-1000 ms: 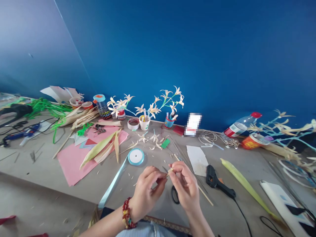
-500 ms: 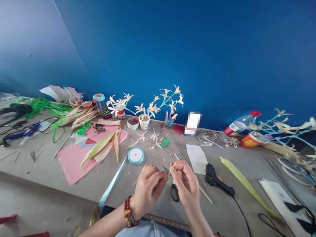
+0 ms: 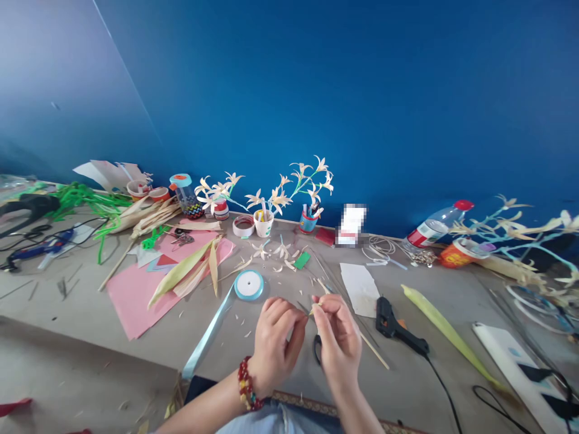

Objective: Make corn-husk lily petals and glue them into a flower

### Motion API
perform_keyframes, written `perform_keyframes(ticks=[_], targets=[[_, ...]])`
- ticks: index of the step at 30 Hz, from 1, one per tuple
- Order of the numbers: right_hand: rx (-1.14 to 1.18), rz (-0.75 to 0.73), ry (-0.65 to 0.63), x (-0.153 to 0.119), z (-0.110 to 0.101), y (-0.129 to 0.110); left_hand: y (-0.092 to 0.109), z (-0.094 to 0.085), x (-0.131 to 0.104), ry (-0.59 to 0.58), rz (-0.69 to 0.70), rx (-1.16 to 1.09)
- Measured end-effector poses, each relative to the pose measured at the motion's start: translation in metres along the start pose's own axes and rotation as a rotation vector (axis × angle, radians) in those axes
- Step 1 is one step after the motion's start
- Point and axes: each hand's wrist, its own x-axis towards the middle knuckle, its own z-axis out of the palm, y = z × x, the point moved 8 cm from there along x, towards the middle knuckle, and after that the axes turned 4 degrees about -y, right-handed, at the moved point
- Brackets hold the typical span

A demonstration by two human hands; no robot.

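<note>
Between the fingertips of my right hand [image 3: 339, 340] is a small pale strip of corn husk [image 3: 312, 311], mostly hidden by the fingers. My left hand [image 3: 278, 337], with a beaded bracelet at the wrist, is closed in a pinch at the strip's left end; what its fingertips grip is too small to make out. Below the right hand lie scissors [image 3: 317, 348], partly covered by it. A spool of light blue ribbon [image 3: 248, 284] rests beyond the left hand, its tail running toward the table's front edge. Loose husk petals [image 3: 283, 250] lie farther back.
Right of my hands are a black glue gun [image 3: 400, 331], a green husk [image 3: 446, 319] and a white power strip [image 3: 520, 374]. Pink paper [image 3: 129, 301] with husks lies left. Husk flowers in a white cup [image 3: 264, 226] and a tilted bottle [image 3: 436, 226] stand by the wall.
My left fingers have curled and shifted slightly at the strip, leaving a gap between thumb and forefinger. My right hand still pinches it. The view has shifted slightly.
</note>
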Motion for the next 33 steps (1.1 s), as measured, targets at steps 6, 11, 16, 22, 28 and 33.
perform_keyframes(ticks=[6,11,16,22,28,33], targets=[[-0.011,-0.028,0.004,0.001,-0.001,-0.001,0.005,0.000,0.008,-0.037,0.038,0.140],[-0.048,-0.044,0.053,0.001,-0.005,-0.004,0.009,-0.005,0.017,-0.029,0.054,0.178],[-0.038,-0.045,0.055,-0.002,-0.002,0.000,0.007,0.003,0.016,-0.072,0.035,0.145],[-0.063,-0.050,0.118,-0.009,0.001,0.006,-0.013,0.019,-0.001,-0.036,-0.079,0.018],[-0.070,-0.003,-0.048,0.004,0.008,0.006,-0.046,0.018,-0.006,-0.185,-0.417,-0.458],[-0.026,-0.014,-0.195,0.013,0.013,-0.001,-0.058,0.017,0.008,-0.338,-0.559,-0.791]])
